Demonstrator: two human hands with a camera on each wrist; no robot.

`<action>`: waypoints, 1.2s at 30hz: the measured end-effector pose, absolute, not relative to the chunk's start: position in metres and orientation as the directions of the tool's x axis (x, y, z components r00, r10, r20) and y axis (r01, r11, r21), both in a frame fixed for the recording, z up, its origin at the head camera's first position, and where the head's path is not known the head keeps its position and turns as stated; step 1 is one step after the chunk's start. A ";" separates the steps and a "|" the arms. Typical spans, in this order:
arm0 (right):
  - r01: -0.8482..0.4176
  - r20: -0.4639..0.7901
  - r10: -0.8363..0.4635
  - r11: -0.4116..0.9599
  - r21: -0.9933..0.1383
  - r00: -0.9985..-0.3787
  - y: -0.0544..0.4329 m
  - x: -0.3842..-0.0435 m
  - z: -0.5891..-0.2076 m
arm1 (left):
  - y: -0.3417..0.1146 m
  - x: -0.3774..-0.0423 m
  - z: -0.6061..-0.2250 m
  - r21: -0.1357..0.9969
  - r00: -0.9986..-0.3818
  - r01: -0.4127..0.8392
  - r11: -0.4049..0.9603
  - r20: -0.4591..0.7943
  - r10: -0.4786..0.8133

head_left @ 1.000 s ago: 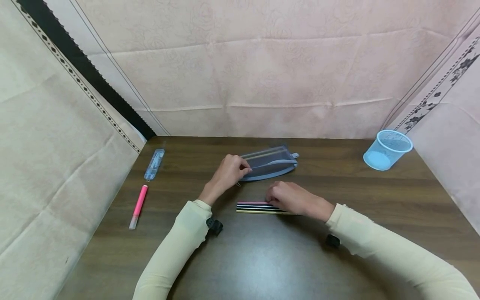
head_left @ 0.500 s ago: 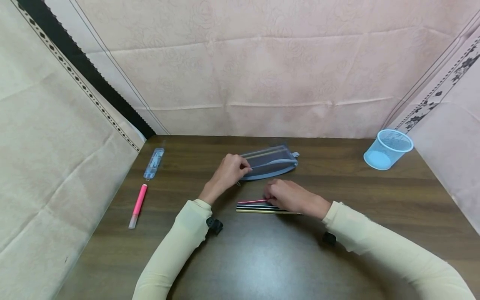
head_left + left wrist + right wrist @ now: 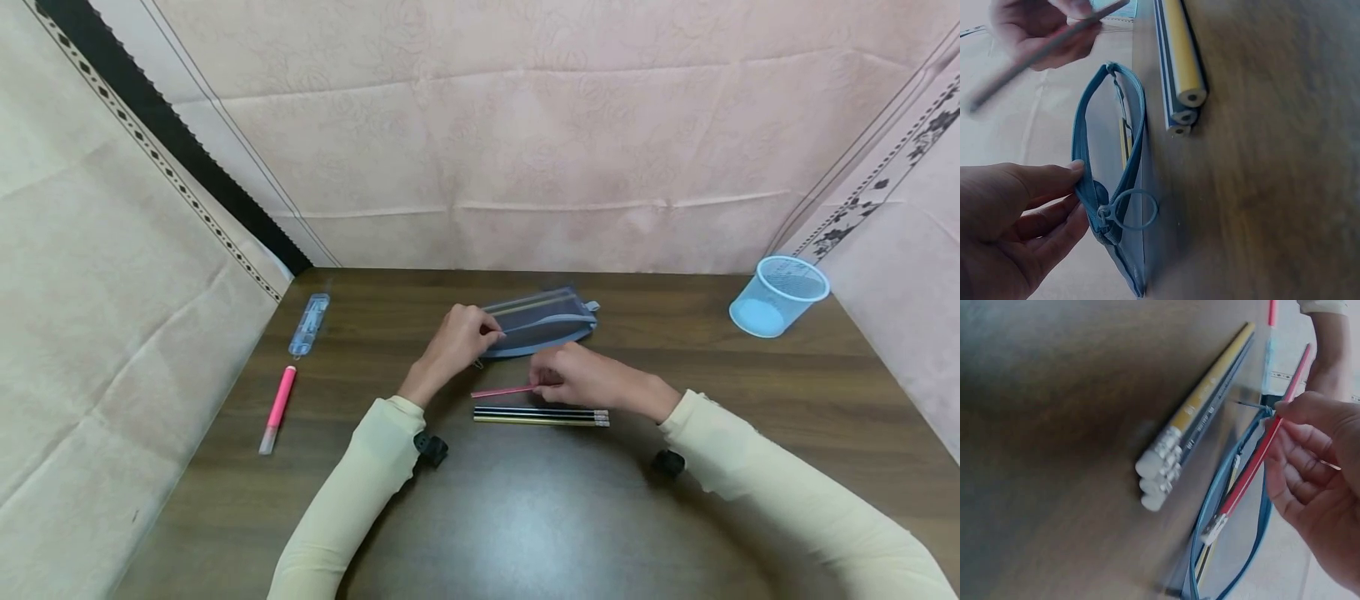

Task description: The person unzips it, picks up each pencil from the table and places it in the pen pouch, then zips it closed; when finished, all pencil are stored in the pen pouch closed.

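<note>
My left hand [image 3: 459,342] pinches the rim of a blue see-through zip pencil case [image 3: 536,340] near its left end. In the left wrist view the case's mouth gapes, a ring pull [image 3: 1137,209] hangs at its near end, and a pencil [image 3: 1125,142] shows inside. My right hand [image 3: 581,375] holds a red pencil [image 3: 1254,462] between thumb and fingers, with its eraser end beside the case's mouth in the right wrist view. Just in front of the case lie three pencils [image 3: 536,417] side by side, one yellow and the others dark, with white erasers.
On the left of the wooden table [image 3: 495,517] lie a pink marker [image 3: 277,408] with a clear end and a light blue translucent object [image 3: 309,325], its kind unclear. A light blue cup [image 3: 778,297] stands at the back right. Cloth [image 3: 480,150] hangs behind the table.
My right hand has lifted the red pencil off the row and moved it slightly away from me, towards the pencil case. The erasers of the other pencils are now uncovered. My left hand stays put.
</note>
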State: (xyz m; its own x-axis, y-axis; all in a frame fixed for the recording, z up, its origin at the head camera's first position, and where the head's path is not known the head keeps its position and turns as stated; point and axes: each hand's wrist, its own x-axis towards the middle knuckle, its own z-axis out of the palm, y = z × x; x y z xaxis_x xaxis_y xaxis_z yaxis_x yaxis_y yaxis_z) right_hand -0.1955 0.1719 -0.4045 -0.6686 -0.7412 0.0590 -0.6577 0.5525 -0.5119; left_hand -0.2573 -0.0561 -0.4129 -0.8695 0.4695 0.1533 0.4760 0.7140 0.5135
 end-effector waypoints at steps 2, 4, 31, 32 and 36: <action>-0.657 0.085 -0.744 0.523 -0.542 -0.663 0.174 -0.195 -0.402 | -0.057 -0.257 -0.413 0.518 -0.873 0.469 0.715 0.148 0.465; -0.655 0.109 -0.745 0.495 -0.571 -0.658 0.175 -0.195 -0.399 | -0.057 -0.257 -0.413 0.522 -0.874 0.464 0.716 0.142 0.464; -0.031 0.012 -0.514 0.029 -0.999 -0.858 0.180 -0.198 -0.388 | -0.054 -0.255 -0.411 0.498 -0.871 0.477 0.724 0.160 0.464; 0.004 -0.005 -0.492 0.003 -1.000 -0.871 0.179 -0.198 -0.389 | -0.054 -0.255 -0.411 0.496 -0.871 0.477 0.726 0.160 0.464; 0.152 -0.072 -0.402 -0.171 -0.974 -0.913 0.176 -0.196 -0.393 | -0.054 -0.255 -0.412 0.495 -0.873 0.473 0.729 0.154 0.462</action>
